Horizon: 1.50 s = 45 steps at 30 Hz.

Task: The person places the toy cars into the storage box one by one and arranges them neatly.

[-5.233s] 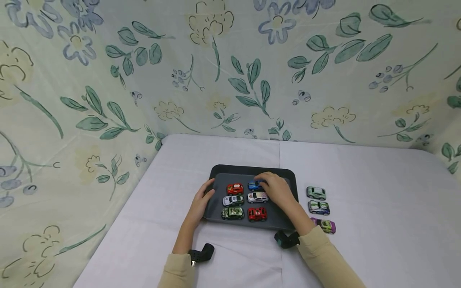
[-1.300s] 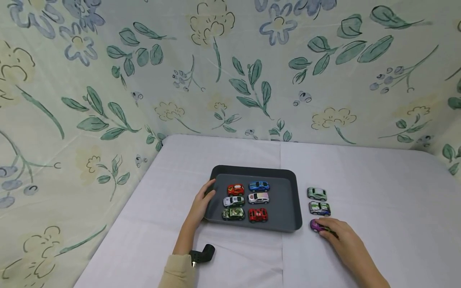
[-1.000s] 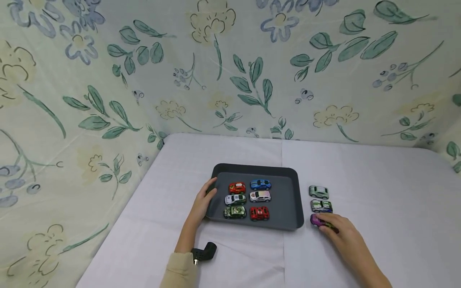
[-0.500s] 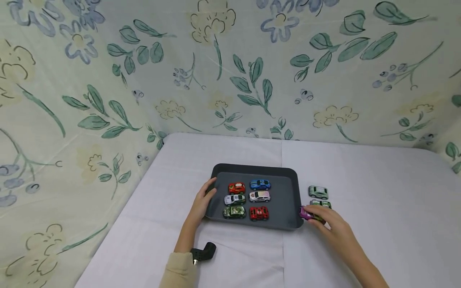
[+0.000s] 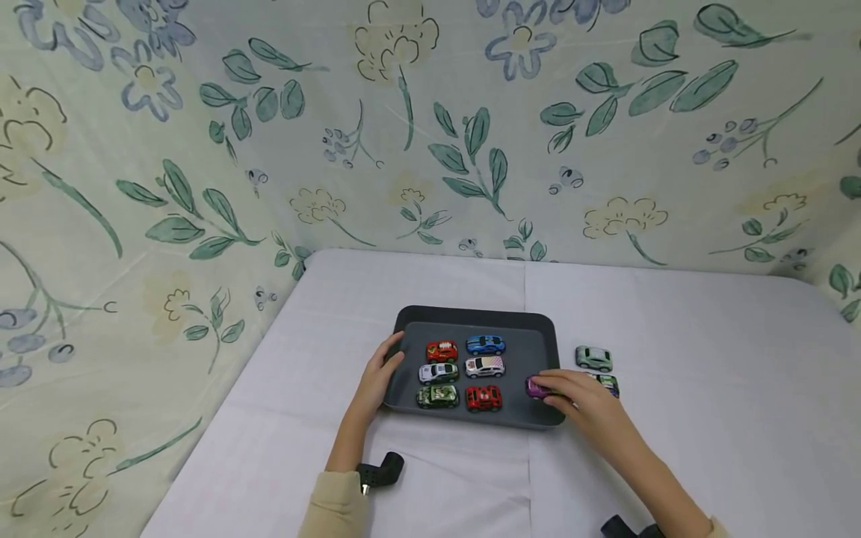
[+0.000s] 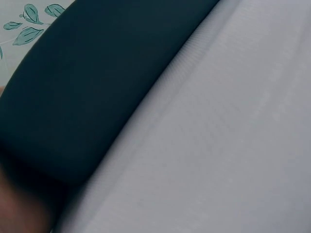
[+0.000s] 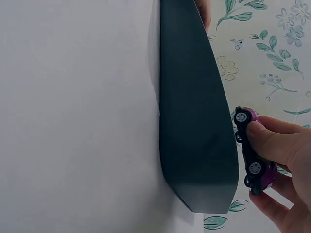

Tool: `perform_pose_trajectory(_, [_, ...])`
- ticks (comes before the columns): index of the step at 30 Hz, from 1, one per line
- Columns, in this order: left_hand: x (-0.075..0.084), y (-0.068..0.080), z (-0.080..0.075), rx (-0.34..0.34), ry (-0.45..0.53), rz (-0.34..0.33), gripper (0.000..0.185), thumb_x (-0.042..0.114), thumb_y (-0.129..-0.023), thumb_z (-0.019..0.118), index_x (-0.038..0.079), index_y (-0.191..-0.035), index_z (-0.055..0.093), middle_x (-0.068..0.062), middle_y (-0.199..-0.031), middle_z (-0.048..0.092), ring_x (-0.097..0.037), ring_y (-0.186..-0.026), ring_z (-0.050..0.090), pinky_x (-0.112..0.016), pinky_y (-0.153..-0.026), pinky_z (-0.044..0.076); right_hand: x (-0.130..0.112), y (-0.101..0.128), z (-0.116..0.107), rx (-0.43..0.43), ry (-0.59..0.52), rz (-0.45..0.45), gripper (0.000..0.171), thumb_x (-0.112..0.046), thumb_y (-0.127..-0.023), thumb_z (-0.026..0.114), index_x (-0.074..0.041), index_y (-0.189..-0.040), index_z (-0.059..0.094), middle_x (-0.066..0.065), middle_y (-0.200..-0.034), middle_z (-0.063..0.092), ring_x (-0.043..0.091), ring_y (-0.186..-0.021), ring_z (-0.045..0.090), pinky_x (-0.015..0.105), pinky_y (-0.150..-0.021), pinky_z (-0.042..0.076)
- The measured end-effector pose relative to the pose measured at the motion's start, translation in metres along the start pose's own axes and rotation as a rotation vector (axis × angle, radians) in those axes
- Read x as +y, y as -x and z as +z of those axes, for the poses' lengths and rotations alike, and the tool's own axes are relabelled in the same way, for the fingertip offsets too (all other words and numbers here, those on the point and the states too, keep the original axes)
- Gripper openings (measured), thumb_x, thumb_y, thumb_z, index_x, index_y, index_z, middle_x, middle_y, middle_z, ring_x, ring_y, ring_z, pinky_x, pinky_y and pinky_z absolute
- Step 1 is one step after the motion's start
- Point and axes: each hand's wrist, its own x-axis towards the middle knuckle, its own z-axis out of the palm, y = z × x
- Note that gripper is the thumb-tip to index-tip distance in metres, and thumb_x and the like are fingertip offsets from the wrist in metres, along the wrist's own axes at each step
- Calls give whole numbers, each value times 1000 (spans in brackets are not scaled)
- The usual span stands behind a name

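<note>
A dark grey tray sits on the white table and holds several toy cars in two columns: red, blue, white-green, white, camouflage green and red. My right hand pinches a purple toy car over the tray's right part; in the right wrist view the purple car hangs above the tray's outer wall, wheels showing. My left hand grips the tray's left rim. The left wrist view shows only the tray wall and cloth.
Two more toy cars stand on the table right of the tray: a pale green one and a green-white one, partly hidden by my right hand. Floral fabric walls close in the back and left sides.
My right hand picked the purple car up from the table beside the tray and carried it left over the tray's right part. The left hand stayed on the rim.
</note>
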Motion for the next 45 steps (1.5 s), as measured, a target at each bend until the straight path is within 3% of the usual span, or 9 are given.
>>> perform_pose_trajectory(8, [-19, -13, -2, 3, 21, 1, 44, 21, -95, 45, 17, -139, 39, -8, -152, 21, -28, -141, 12, -49, -114, 10, -4, -9, 11, -119, 35, -102, 30, -11, -68, 76, -16, -97, 70, -1, -97, 69, 17, -89, 65, 32, -77, 53])
perform_pose_trajectory(15, [-32, -18, -1, 31, 9, 15, 43, 27, -94, 47, 22, -137, 41, -6, -151, 23, -27, -141, 14, -49, -114, 11, -5, -11, 21, -198, 30, -71, 28, -15, -71, 74, -18, -99, 70, -3, -98, 69, 15, -91, 65, 35, -81, 51])
perform_pose_trajectory(20, [-28, -15, -1, 20, 28, 6, 43, 24, -94, 47, 18, -137, 41, -7, -151, 22, -27, -141, 13, -49, -114, 10, -5, -12, 24, -258, 65, -37, 25, -19, -75, 71, -20, -100, 69, -6, -100, 69, 14, -95, 63, 41, -87, 46])
perform_pose_trajectory(28, [-3, -1, 0, 1, 4, 6, 44, 18, -95, 44, 12, -139, 37, -12, -151, 21, -30, -141, 13, -50, -113, 12, -4, -15, 28, -314, 76, -4, 22, -20, -74, 71, -21, -97, 70, -7, -96, 69, 13, -93, 64, 45, -93, 42])
perform_pose_trajectory(41, [-2, 1, 1, 12, 2, 2, 44, 20, -95, 45, 12, -138, 39, -12, -151, 22, -31, -140, 14, -50, -113, 12, -10, -21, 24, -424, 71, 94, 20, -17, -74, 72, -20, -93, 68, -4, -95, 70, 19, -96, 63, 51, -99, 36])
perform_pose_trajectory(45, [0, 2, 1, 10, 3, 2, 44, 21, -95, 45, 13, -138, 39, -12, -151, 22, -31, -141, 14, -50, -113, 12, -11, -19, 21, -396, 76, 74, 24, -17, -73, 73, -19, -96, 69, -2, -100, 69, 20, -99, 62, 52, -99, 36])
